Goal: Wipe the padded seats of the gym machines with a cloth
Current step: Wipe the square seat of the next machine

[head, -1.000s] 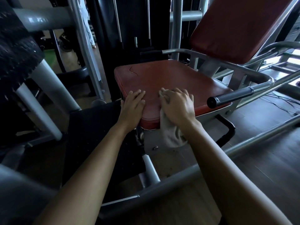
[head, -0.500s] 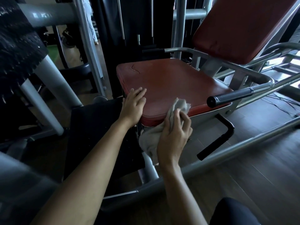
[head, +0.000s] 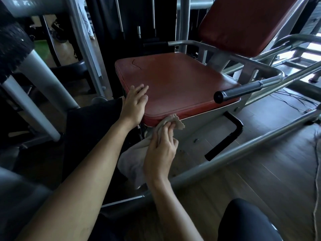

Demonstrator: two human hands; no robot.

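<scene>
A red padded seat [head: 175, 84] with a cracked far-left corner fills the middle of the view, and its red backrest [head: 243, 23] rises at the upper right. My left hand [head: 134, 105] rests flat on the seat's near-left corner, fingers straight. Below the front rim, my right hand [head: 161, 148] grips a beige cloth [head: 173, 121]. The cloth's upper end touches the seat's front edge, while the rest hangs down under my hand.
A black-gripped handle bar [head: 243, 91] juts out at the seat's right side. A black bracket [head: 225, 141] sits under the seat. Grey frame tubes [head: 234, 153] cross the wooden floor. A black roller pad [head: 12, 49] stands at the left, and my knee [head: 248, 221] shows at the bottom right.
My right hand pulled the cloth off the seat top, over the front edge and down below the rim. My left hand stayed on the near-left corner.
</scene>
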